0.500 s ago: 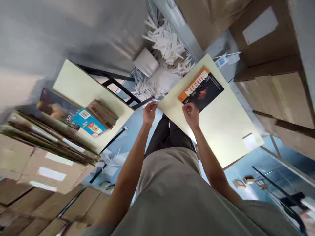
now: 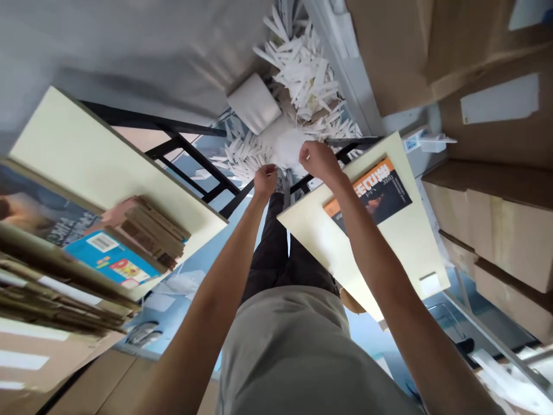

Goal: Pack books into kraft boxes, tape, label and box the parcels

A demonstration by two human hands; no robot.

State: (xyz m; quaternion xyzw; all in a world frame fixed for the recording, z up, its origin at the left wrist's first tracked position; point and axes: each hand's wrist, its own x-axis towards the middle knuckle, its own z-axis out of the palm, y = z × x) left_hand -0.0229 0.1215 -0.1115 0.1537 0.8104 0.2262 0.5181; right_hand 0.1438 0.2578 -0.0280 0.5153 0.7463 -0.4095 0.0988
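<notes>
My left hand (image 2: pixel 265 181) is in the gap between two pale tabletops, its fingertips pinched together. Higher and to the right, my right hand (image 2: pixel 320 161) is closed with its fingers curled, beyond the corner of the right tabletop (image 2: pixel 401 253). What either hand holds, if anything, is too small or hidden to make out. Behind the hands lie a whitish, partly see-through sheet or bag (image 2: pixel 288 147) and a white roll (image 2: pixel 254 104). A magazine (image 2: pixel 384 193) with an orange band and dark cover lies on the right tabletop, partly covered by my right forearm.
Many white paper strips (image 2: pixel 306 69) are heaped on the floor ahead. The left tabletop (image 2: pixel 108 155) carries a blue packet (image 2: pixel 112 256), brown bundles (image 2: pixel 151 230) and stacked flat cardboard (image 2: pixel 56 288). Black metal frames (image 2: pixel 190 155) edge the gap. Large cardboard boxes (image 2: pixel 505 230) stand at right.
My right hand has moved from over the magazine forward and left, beyond the tabletop. My left hand has moved slightly. The view has shifted, and more of the floor between the tabletops shows.
</notes>
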